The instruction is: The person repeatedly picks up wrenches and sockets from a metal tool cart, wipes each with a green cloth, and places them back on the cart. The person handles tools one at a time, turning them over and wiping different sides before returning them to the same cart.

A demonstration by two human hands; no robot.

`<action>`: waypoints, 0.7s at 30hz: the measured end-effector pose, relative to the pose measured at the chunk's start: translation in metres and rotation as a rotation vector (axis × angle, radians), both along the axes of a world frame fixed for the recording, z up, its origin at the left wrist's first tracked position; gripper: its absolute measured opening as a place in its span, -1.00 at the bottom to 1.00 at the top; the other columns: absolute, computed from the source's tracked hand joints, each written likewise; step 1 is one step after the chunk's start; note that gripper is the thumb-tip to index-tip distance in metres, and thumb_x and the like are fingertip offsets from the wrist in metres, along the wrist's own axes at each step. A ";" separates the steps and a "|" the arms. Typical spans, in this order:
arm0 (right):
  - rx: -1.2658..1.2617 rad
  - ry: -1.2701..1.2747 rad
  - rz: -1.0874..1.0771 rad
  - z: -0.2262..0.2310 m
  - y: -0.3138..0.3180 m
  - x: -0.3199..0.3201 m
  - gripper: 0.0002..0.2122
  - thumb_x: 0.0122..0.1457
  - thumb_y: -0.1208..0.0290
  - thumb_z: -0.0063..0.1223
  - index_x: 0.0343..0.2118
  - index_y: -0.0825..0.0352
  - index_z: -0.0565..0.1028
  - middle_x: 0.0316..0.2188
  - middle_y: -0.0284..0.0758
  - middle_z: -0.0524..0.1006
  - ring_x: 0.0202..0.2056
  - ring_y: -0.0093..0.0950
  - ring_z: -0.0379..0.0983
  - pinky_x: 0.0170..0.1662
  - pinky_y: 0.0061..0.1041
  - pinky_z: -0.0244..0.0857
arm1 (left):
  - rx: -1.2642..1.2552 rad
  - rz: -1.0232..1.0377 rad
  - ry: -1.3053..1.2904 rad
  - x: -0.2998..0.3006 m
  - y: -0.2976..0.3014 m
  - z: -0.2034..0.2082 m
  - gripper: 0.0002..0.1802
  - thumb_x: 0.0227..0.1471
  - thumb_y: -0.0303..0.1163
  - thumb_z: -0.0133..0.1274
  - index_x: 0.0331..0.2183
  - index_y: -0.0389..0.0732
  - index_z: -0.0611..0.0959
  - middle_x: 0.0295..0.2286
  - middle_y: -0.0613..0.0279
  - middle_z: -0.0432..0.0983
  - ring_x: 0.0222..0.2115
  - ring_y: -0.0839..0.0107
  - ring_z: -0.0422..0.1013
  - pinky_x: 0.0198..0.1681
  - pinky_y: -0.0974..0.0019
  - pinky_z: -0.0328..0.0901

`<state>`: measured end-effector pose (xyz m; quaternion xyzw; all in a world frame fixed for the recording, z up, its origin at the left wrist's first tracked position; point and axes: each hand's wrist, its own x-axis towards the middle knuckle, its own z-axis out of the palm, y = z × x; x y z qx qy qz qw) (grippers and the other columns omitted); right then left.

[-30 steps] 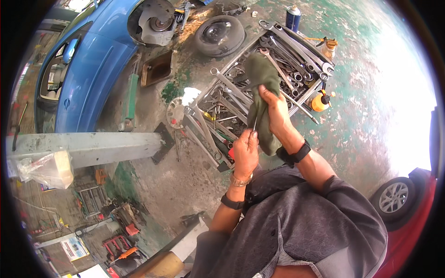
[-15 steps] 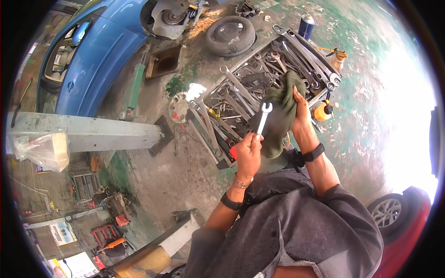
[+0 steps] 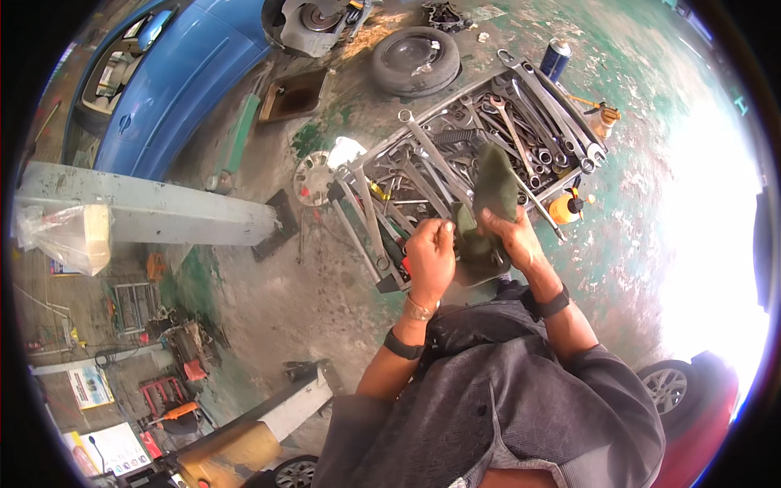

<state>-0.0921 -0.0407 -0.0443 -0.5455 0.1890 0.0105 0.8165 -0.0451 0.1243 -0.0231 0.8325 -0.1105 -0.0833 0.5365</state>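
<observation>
My right hand [image 3: 517, 237] grips a dark green cloth [image 3: 498, 193] that hangs in folds in front of me. Just left of it, my left hand [image 3: 431, 259] is closed in a fist with its thumb upward, against the cloth's edge. The silver open-end wrench this fist held in the earlier frame cannot be seen now; the cloth appears to cover it. Beyond both hands lies a metal tool tray [image 3: 394, 284] on the floor, heaped with wrenches and other tools. A long combination wrench [image 3: 511, 130] lies on the pile.
A blue car [image 3: 187, 89] stands at the far left, behind a grey post [image 3: 154, 210]. Past the tray are a wheel [image 3: 416, 62], a rusty pan [image 3: 294, 96] and a blue can [image 3: 555, 60]. An orange spray bottle [image 3: 565, 208] sits right of it. A red car [image 3: 701, 419] is at lower right.
The cloth has come down and toward my left hand, with my right hand lower on it. The wrench head above my left fist has gone out of sight.
</observation>
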 end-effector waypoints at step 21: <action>-0.230 0.226 0.278 -0.026 -0.027 -0.034 -0.69 0.05 0.36 0.22 -0.16 0.38 0.52 -0.34 -0.34 0.56 -0.30 -0.54 0.46 -0.20 -0.52 0.34 | -0.524 0.512 0.543 0.072 0.009 -0.069 -0.65 0.06 -0.28 0.15 -0.63 -0.14 0.40 -0.78 0.42 0.21 -0.86 0.61 0.06 -0.85 0.44 0.01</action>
